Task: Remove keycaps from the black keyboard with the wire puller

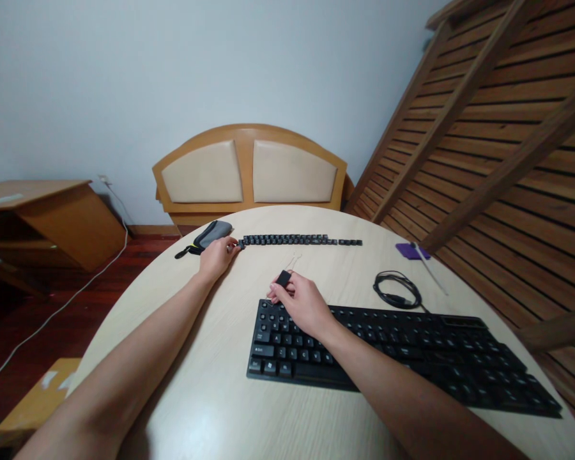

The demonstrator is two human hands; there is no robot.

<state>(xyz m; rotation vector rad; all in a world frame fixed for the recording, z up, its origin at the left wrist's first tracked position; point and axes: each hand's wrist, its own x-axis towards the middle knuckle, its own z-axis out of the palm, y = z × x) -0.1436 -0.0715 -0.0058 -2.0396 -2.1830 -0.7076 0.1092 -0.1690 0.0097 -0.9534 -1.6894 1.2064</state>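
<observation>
My left hand point(216, 257) is at the far left of the table, fingers closed around a small black keycap at the left end of the keycap rows point(287, 240). My right hand point(303, 300) holds a wire keycap puller point(283, 278) by its black handle, its thin wire loops pointing up and away. Below that hand lies a black keyboard point(311, 370), its upper left corner by my fingers. Bare key positions show along its top edge. My right forearm crosses over the keyboard and hides part of its keys.
A grey zip pouch point(214, 234) with a black strap sits beside my left hand. The keyboard's coiled black cable point(397, 289) lies beyond it. A purple item point(413, 251) with a pale strip rests near the table's right edge. A padded wooden headboard point(249, 167) stands behind the round table point(191, 358).
</observation>
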